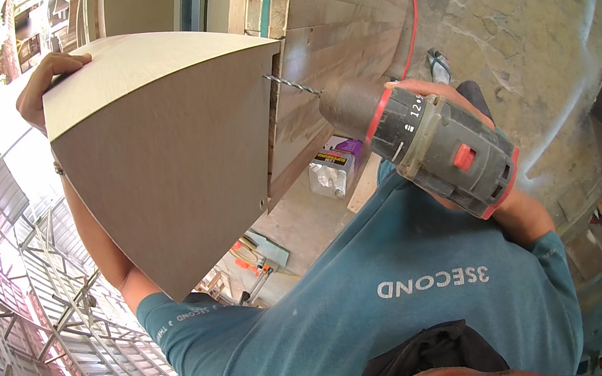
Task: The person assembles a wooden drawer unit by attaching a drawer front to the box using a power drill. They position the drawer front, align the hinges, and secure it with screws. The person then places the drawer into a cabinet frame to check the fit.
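A box-like wooden piece (165,161) with a broad grey-brown face and a pale top side fills the left and middle of the view. My left hand (51,87) is closed over its far left corner, fingers curled on the pale side. In my right hand is a black and red cordless drill (438,144), its body hiding most of that hand (450,94). A twisted drill bit (292,85) points left from the chuck, its tip at the piece's right edge near the upper corner; I cannot tell whether it has entered. A small round hole (262,205) shows near the lower right edge.
Beside the piece stands a plank-faced wooden structure (338,19). A red hose (413,8) runs along the concrete floor (509,17) near a sandalled foot (440,66). Below are a silver and purple can (331,172) and an orange tool (257,271).
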A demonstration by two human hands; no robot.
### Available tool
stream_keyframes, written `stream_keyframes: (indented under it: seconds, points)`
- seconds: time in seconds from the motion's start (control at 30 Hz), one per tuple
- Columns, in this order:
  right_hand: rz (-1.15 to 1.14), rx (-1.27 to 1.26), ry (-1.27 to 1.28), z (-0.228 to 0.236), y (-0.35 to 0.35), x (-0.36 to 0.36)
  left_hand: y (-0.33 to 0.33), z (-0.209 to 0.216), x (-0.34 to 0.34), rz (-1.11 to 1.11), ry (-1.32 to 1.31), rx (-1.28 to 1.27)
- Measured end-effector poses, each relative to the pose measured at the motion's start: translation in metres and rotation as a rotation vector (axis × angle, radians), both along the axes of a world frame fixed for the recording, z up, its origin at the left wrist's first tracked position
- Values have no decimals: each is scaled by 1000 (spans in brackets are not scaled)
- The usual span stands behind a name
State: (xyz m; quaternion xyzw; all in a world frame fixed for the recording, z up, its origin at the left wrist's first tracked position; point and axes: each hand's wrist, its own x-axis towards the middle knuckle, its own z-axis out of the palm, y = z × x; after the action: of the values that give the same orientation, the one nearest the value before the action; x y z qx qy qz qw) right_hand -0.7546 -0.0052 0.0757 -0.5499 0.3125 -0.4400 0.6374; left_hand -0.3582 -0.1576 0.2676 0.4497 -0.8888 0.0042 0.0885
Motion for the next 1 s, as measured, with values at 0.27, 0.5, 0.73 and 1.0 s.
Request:
stream_keyframes:
  seconds: [0.27, 0.5, 0.73, 1.0]
  points:
    - [-19, -22, 14, 1, -7, -1, -4, -3, 1, 50, 31, -22]
    - [11, -11, 10, 4, -9, -1, -5, -6, 13, 90, 96, -28]
    - [18, -29, 15, 4, -10, -3, -7, 4, 0, 22, -31, -33]
    - [10, -28, 12, 6, -12, -3, -8, 5, 4, 27, -3, 1]
